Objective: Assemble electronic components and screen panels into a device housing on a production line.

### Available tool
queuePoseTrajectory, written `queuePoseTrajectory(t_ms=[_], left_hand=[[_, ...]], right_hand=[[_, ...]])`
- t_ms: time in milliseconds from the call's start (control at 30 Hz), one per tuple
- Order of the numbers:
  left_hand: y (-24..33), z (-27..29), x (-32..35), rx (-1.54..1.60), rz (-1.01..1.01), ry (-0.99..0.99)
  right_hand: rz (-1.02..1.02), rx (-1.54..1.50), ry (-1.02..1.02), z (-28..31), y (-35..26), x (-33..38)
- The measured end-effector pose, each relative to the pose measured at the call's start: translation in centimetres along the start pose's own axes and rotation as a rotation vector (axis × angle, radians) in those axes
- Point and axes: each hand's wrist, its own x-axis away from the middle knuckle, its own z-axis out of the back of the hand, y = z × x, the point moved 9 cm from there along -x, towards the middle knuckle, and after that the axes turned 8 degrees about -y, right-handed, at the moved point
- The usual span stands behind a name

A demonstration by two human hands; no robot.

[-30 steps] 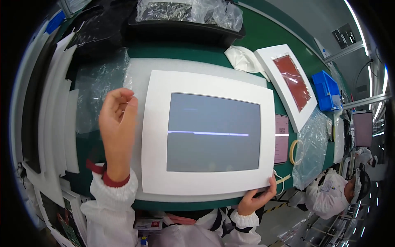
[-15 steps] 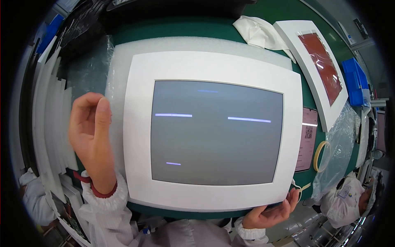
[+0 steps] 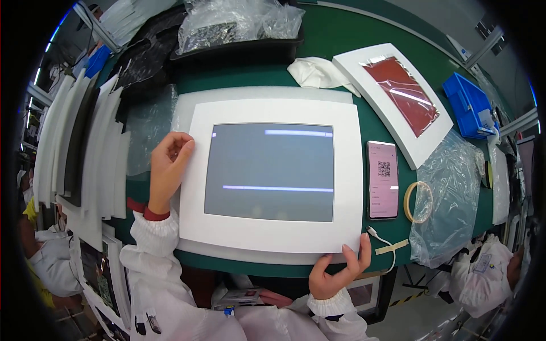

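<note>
A flat screen in a wide white frame lies face up on a white foam sheet; light streaks reflect in its grey surface. My left hand is at the frame's left edge, fingers curled and thumb close to the index finger. Whatever it may hold is too small to make out. At the lower right corner, my right hand has its palm turned up and its fingers apart, with fingertips against or very close to the frame's edge.
Right of the frame lie a phone, a tape roll, a white cable and clear plastic. A second white frame with a reddish panel lies beyond. Foam sheets stand at left; a black tray is behind.
The view has shifted back, so the frame looks smaller and more of the table shows. My left hand has come in to the frame's left edge. My right hand's fingers have moved up against its corner.
</note>
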Motion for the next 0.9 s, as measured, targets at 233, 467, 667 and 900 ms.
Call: queuePoseTrajectory(t_ms=[233,467,667,900], left_hand=[[-0.9,-0.1,-0.4,0.111,0.031,-0.045],[-0.4,1.1,3.6,0.244,0.123,-0.152],[-1.4,0.0,9.6,0.374,-0.076,-0.027],[-0.2,0.8,11.1,0.210,-0.198,0.094]], right_hand=[[0.053,-0.006,0.101,0.4,-0.7,-0.3],[0.051,-0.024,0.142,0.9,-0.4,-0.2],[0.006,-0.078,0.149,1.4,-0.3,-0.3],[-0.032,-0.354,0.059,1.0,0.1,-1.3]])
